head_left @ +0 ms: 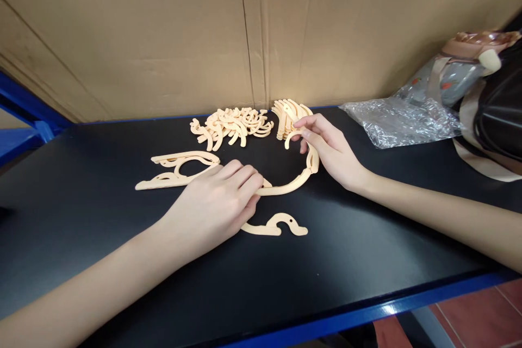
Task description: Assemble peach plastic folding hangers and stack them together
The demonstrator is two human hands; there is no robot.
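Observation:
My left hand lies low over the table with curled fingers. Its fingertips close on one end of a cream plastic jointed curved arm, which looks like part of a folding hanger. Between thumb and fingers, my right hand pinches a small curved hook piece above the arm's far end. Left of my left hand are folded hanger parts, partly covered by it. Nearer me lies a loose wavy hanger piece with a small hole; its left end is hidden beneath my left hand.
Behind my hands are a heap of loose curved hooks and a neat stack of hanger arms. A clear plastic bag, a bottle and a dark bag stand right. Cardboard backs the black table.

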